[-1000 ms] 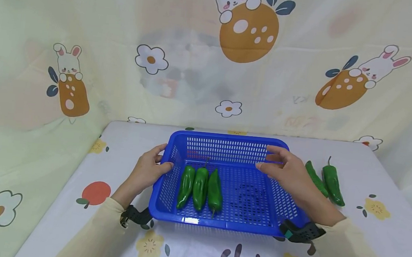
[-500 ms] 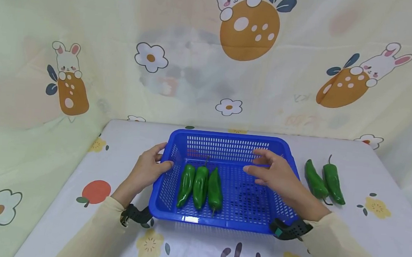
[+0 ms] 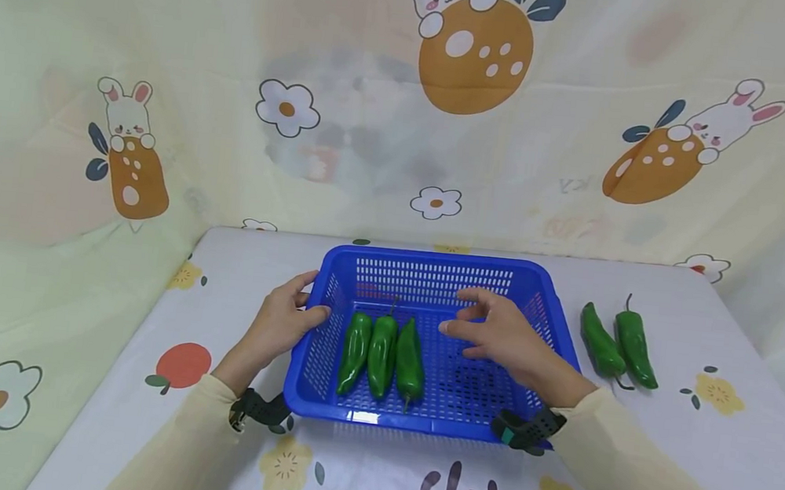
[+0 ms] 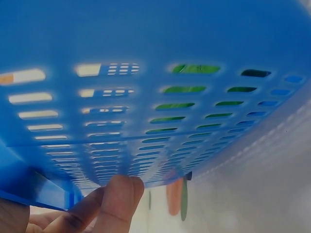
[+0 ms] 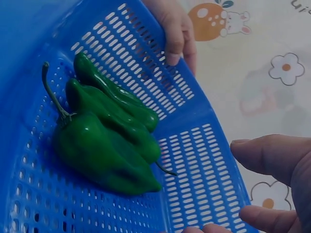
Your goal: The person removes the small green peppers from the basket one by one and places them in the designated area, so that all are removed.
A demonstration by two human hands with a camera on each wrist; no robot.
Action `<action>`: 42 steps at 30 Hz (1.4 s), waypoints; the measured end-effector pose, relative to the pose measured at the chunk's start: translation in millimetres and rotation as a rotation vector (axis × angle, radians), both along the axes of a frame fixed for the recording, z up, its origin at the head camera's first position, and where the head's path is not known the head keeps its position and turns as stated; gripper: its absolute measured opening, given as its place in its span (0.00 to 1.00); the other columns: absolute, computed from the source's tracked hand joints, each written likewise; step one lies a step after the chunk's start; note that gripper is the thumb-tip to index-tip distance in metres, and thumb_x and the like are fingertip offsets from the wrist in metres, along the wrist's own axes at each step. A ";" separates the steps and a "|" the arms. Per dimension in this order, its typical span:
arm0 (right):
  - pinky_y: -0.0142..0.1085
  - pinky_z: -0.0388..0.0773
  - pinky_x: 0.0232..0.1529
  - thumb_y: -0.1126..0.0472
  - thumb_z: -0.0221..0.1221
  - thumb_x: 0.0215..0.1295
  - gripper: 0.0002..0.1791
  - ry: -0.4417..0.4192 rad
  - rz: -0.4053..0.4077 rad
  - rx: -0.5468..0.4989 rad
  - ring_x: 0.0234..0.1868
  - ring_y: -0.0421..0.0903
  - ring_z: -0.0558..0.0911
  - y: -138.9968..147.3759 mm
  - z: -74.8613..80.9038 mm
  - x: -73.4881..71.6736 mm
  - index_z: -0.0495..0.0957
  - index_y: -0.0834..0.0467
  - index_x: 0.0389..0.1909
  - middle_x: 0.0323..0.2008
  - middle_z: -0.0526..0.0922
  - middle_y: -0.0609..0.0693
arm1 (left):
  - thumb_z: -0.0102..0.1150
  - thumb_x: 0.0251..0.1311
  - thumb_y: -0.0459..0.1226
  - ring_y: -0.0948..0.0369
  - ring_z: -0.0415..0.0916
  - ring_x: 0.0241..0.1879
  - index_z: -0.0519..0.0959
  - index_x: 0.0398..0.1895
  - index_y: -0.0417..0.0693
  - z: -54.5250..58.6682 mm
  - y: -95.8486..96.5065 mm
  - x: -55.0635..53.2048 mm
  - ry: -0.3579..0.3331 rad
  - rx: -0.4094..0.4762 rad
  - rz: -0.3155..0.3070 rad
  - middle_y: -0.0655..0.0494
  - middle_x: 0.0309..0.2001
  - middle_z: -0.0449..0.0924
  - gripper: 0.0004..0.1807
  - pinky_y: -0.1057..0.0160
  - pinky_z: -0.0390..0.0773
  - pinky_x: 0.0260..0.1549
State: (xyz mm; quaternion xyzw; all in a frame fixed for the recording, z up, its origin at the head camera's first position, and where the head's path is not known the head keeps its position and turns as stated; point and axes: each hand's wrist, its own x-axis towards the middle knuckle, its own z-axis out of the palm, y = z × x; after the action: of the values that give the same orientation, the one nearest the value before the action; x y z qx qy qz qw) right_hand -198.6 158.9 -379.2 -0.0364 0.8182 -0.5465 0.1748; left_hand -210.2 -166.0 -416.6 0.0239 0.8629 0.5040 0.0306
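A blue plastic basket (image 3: 411, 422) with slotted walls stands on the table. My left hand (image 3: 284, 317) holds its left rim, thumb over the edge and fingers outside the wall. In the left wrist view, those fingers (image 4: 115, 204) lie under the slotted side. Three green peppers lie side by side in the basket's left half: a left pepper (image 3: 354, 354), a middle pepper (image 3: 381, 358) and a right pepper (image 3: 411, 365). My right hand (image 3: 497, 338) hovers over the right half, fingers apart and holding nothing, to the right of the peppers.
Right of the basket, two more green peppers lie on the table, a nearer one (image 3: 601, 346) and an outer one (image 3: 635, 351). A patterned cloth (image 3: 314, 474) covers the table. Behind rises a printed curtain (image 3: 355, 194).
My right hand has moved left from the basket's right side toward the peppers inside, uncovering more of the two outside. The left hand and basket have stayed put.
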 end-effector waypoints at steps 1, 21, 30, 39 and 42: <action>0.52 0.87 0.52 0.58 0.67 0.68 0.41 -0.006 0.005 0.000 0.59 0.66 0.81 -1.6 -1.0 -0.9 0.61 0.64 0.77 0.61 0.72 0.67 | 0.62 0.68 0.35 0.42 0.88 0.45 0.58 0.80 0.38 0.1 0.1 0.2 0.000 0.001 0.000 0.32 0.58 0.82 0.40 0.47 0.90 0.38; 0.54 0.88 0.49 0.59 0.69 0.65 0.43 -0.165 0.086 0.051 0.62 0.66 0.79 -32.2 -10.6 -14.1 0.60 0.67 0.77 0.58 0.76 0.65 | 0.61 0.69 0.34 0.42 0.89 0.43 0.58 0.80 0.37 0.3 -1.0 -1.1 0.005 0.009 -0.008 0.31 0.57 0.82 0.39 0.49 0.90 0.37; 0.51 0.90 0.44 0.61 0.70 0.62 0.44 -0.198 0.090 0.075 0.61 0.66 0.79 -39.7 -20.2 -21.1 0.61 0.68 0.75 0.65 0.71 0.70 | 0.61 0.69 0.34 0.44 0.89 0.42 0.58 0.80 0.36 0.1 -1.9 -1.7 0.011 0.021 -0.014 0.31 0.56 0.83 0.39 0.50 0.90 0.35; 0.51 0.90 0.39 0.63 0.71 0.61 0.43 -0.201 0.107 0.131 0.57 0.66 0.82 -43.8 -26.8 -20.8 0.63 0.69 0.73 0.64 0.73 0.71 | 0.61 0.69 0.35 0.43 0.89 0.43 0.58 0.80 0.38 -0.1 -0.6 -0.3 0.015 0.001 -0.005 0.32 0.57 0.82 0.39 0.49 0.90 0.35; 0.50 0.90 0.38 0.62 0.72 0.61 0.43 -0.196 0.112 0.161 0.56 0.65 0.83 -45.3 -28.9 -21.9 0.63 0.69 0.73 0.63 0.75 0.70 | 0.61 0.68 0.35 0.42 0.89 0.43 0.58 0.80 0.37 0.0 -0.6 0.0 0.017 0.000 -0.003 0.31 0.57 0.82 0.39 0.49 0.90 0.35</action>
State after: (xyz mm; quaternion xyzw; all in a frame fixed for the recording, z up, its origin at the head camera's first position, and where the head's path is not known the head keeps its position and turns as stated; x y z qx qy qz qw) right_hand -220.5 113.6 -408.1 -0.0145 0.8349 -0.4696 0.2866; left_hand -210.1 -166.6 -416.5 0.0296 0.8631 0.5035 0.0241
